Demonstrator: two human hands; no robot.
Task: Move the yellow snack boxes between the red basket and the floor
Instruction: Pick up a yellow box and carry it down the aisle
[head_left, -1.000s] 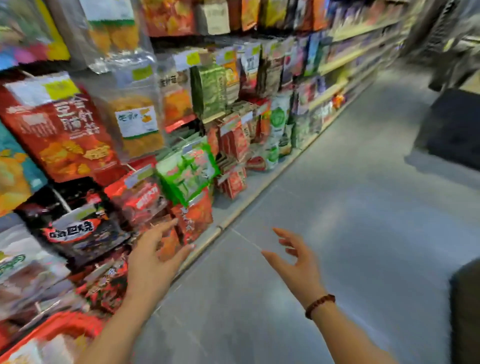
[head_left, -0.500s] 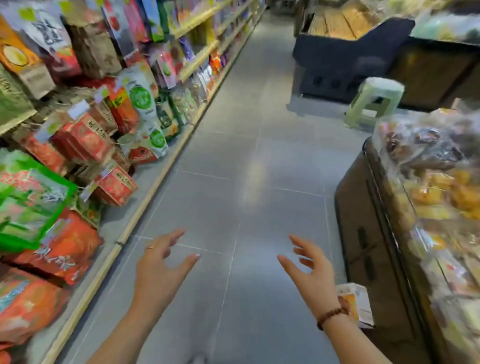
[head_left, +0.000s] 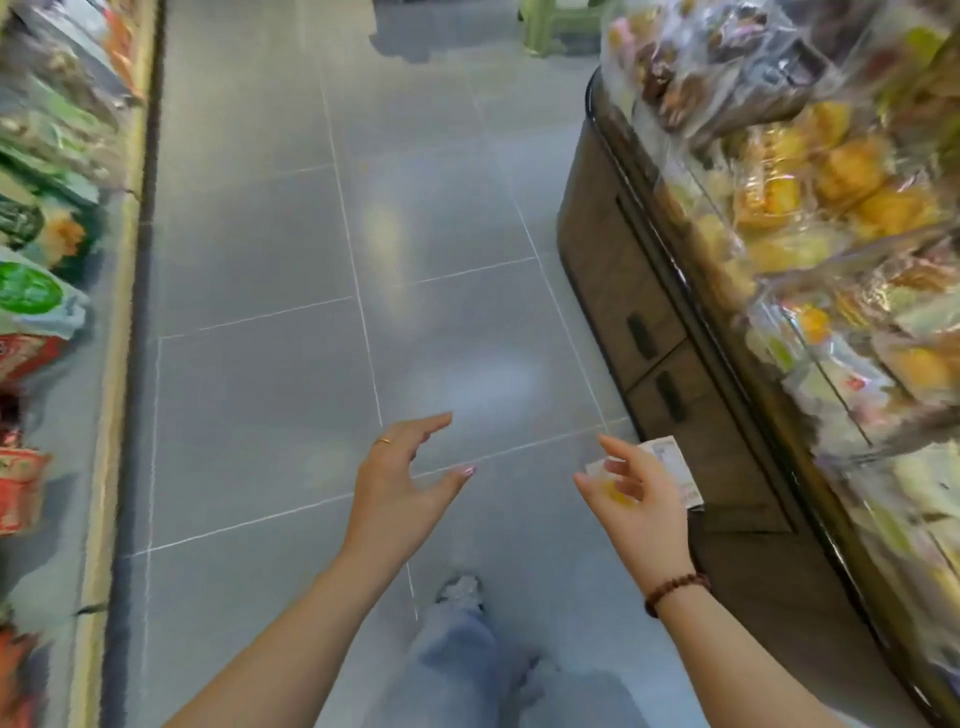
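**Two empty hands, fingers apart, above one box on the floor**

Both hands hold nothing. The left hand (head_left: 400, 483) is spread, thumb out to the side and fingers straight, palm turned inward. The right hand (head_left: 641, 501) is also loose, with its fingers slightly bent and apart. They hang level with each other, well apart, over the aisle.

The floor (head_left: 260, 260), the biggest thing in view, is grey tile with pale grout lines and one soft glare patch in the middle. One dark counter (head_left: 649, 312) runs down the right side, its top heaped with clear bags of yellow and brown pastries (head_left: 831, 176), too blurred to count. One shelf (head_left: 119, 312) with a yellow lip runs down the left side, carrying green, white and red bags (head_left: 31, 296), also too blurred to count.

Two legs (head_left: 457, 670) in pale blue jeans show at the bottom, with one shoe (head_left: 460, 590) poking out. One pale green stool (head_left: 550, 31) stands at the far end, cut off by the top edge.

One box (head_left: 670, 462) is in view. It lies on the floor at the counter's foot, partly behind the right hand's fingers (head_left: 613, 447). Whether they touch it I cannot tell.

One brown bead bracelet (head_left: 675, 592) circles the right wrist. One thin ring (head_left: 384, 441) sits on the left hand.
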